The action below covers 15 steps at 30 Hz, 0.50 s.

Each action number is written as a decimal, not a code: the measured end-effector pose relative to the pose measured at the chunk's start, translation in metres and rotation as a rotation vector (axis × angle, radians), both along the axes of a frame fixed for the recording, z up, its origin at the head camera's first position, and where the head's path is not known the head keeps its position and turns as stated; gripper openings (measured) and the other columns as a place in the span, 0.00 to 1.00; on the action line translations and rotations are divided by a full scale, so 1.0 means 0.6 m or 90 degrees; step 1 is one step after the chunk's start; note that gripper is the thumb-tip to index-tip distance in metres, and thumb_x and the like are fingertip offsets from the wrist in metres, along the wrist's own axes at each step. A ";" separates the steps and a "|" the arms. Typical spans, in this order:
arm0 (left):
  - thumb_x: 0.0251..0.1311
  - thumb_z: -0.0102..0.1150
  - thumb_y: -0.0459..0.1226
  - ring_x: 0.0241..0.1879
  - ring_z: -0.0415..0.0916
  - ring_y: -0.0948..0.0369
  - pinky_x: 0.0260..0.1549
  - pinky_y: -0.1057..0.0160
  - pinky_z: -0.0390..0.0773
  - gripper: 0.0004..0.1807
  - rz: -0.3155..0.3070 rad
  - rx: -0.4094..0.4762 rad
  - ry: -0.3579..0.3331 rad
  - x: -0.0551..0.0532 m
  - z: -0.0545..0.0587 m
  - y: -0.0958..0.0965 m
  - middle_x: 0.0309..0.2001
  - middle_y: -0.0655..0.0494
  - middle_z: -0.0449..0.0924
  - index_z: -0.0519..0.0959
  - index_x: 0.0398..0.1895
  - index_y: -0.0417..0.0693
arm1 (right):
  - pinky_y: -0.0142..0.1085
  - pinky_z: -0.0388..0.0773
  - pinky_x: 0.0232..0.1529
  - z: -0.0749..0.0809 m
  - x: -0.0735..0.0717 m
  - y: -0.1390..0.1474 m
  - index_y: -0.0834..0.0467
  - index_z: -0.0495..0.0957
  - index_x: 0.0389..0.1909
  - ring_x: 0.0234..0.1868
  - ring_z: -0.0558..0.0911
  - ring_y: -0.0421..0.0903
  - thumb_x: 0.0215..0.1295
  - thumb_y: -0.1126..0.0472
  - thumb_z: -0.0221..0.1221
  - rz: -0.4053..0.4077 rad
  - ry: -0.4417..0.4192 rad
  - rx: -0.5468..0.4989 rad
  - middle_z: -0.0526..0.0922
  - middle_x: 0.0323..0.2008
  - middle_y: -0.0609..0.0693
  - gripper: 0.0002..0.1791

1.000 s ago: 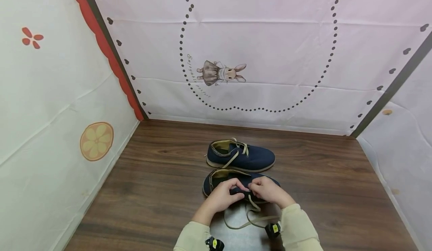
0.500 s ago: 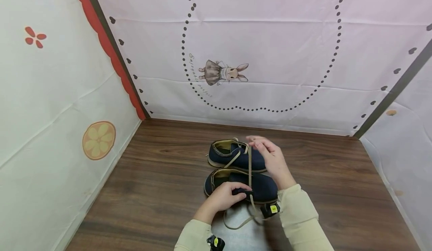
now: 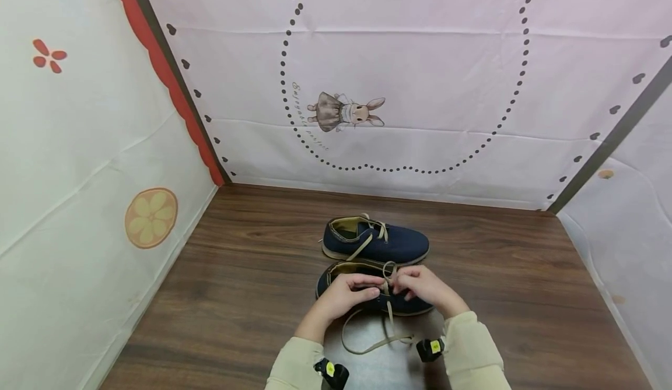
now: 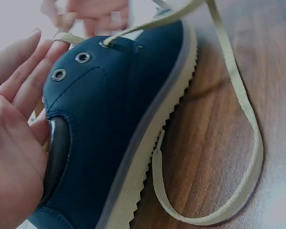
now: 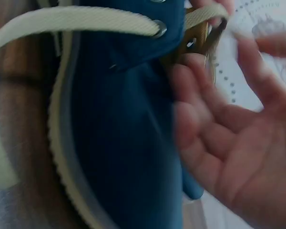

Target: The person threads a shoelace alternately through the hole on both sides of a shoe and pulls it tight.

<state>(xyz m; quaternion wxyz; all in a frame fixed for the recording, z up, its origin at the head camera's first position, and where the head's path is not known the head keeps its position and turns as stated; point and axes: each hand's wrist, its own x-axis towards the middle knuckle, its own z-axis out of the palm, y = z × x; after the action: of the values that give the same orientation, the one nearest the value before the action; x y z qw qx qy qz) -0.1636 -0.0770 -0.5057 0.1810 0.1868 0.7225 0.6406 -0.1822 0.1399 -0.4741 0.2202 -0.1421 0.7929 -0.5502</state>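
Note:
A navy shoe [image 3: 415, 304] with a pale sole lies side-on in front of me, toe to the right. My left hand [image 3: 343, 297] is at its eyelet flap. In the left wrist view its fingers reach behind the flap and its thumb stands apart. The beige shoelace [image 4: 238, 81] runs out of a metal eyelet and hangs down the near side. My right hand [image 3: 422, 287], blurred in the right wrist view, pinches the lace's other part near the shoe tongue [image 5: 193, 43]. A small lace loop [image 3: 389, 269] stands above the flap.
A matching navy shoe [image 3: 399, 244], laced, lies just behind. Both are on a brown wood-grain table [image 3: 252, 273]. A pale patch [image 3: 375, 372] lies in front. White printed sheets [image 3: 441, 75] wall the back and sides.
My right hand rose with the lace pulled taut above the shoe, then came back down beside my left hand. A lace loop now shows there. My left hand stayed at the flap.

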 end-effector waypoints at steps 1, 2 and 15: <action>0.61 0.56 0.32 0.48 0.75 0.63 0.44 0.69 0.73 0.16 0.005 0.009 -0.007 0.000 0.002 0.000 0.50 0.45 0.78 0.77 0.52 0.38 | 0.39 0.74 0.35 -0.005 0.002 0.001 0.67 0.80 0.33 0.36 0.77 0.45 0.62 0.62 0.50 0.013 -0.011 0.007 0.82 0.30 0.51 0.13; 0.62 0.55 0.31 0.48 0.75 0.63 0.44 0.69 0.73 0.16 0.008 0.013 -0.006 0.001 0.008 0.000 0.50 0.44 0.78 0.77 0.52 0.37 | 0.39 0.74 0.36 -0.009 0.003 0.002 0.66 0.81 0.34 0.36 0.77 0.45 0.62 0.61 0.52 0.027 -0.012 0.009 0.82 0.30 0.51 0.13; 0.63 0.52 0.28 0.56 0.68 0.45 0.49 0.67 0.70 0.24 0.003 0.082 -0.016 -0.004 0.011 -0.005 0.59 0.38 0.68 0.65 0.62 0.31 | 0.30 0.74 0.42 -0.019 0.008 -0.027 0.68 0.83 0.36 0.39 0.81 0.40 0.62 0.64 0.59 -0.093 0.139 -0.090 0.84 0.35 0.58 0.10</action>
<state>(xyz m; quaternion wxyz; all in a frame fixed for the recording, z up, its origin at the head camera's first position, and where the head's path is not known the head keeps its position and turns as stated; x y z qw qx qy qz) -0.1658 -0.0797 -0.4992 0.1760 0.1885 0.6778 0.6885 -0.1775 0.1239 -0.4854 0.0814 -0.1586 0.7796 -0.6004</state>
